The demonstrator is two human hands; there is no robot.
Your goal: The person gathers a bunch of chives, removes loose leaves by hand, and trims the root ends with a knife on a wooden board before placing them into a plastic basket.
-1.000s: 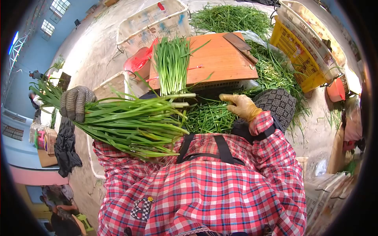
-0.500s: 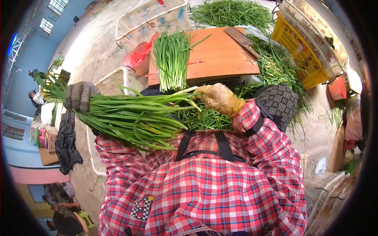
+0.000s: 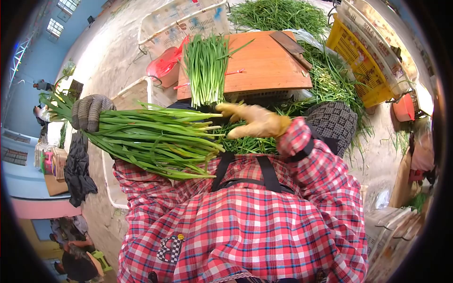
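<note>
My left hand (image 3: 92, 113), in a grey knit glove, is wrapped round the leafy end of a bunch of garlic chives (image 3: 151, 137). The bunch lies sideways above my lap, its pale stem ends pointing right. Just beyond those ends is my right hand (image 3: 259, 121), in a tan rubber glove, with thumb and fingers apart and nothing held. A neat second bunch of chives (image 3: 206, 68) rests on the left of an orange board (image 3: 264, 61), with a thin red and white tie (image 3: 234, 72) by it. A broad-bladed knife (image 3: 289, 46) lies at the board's upper right.
Loose chives (image 3: 278, 16) are heaped behind the board, with more trimmings (image 3: 330, 78) to its right. A white crate (image 3: 188, 26), a red plastic container (image 3: 165, 66) and a yellow crate (image 3: 351, 61) stand around it. Other people (image 3: 80, 264) are at the far left.
My right hand has let go of the stem ends and opened, its fingers spreading left. The bunch in my left hand has shifted slightly left, and its stems lie more evenly.
</note>
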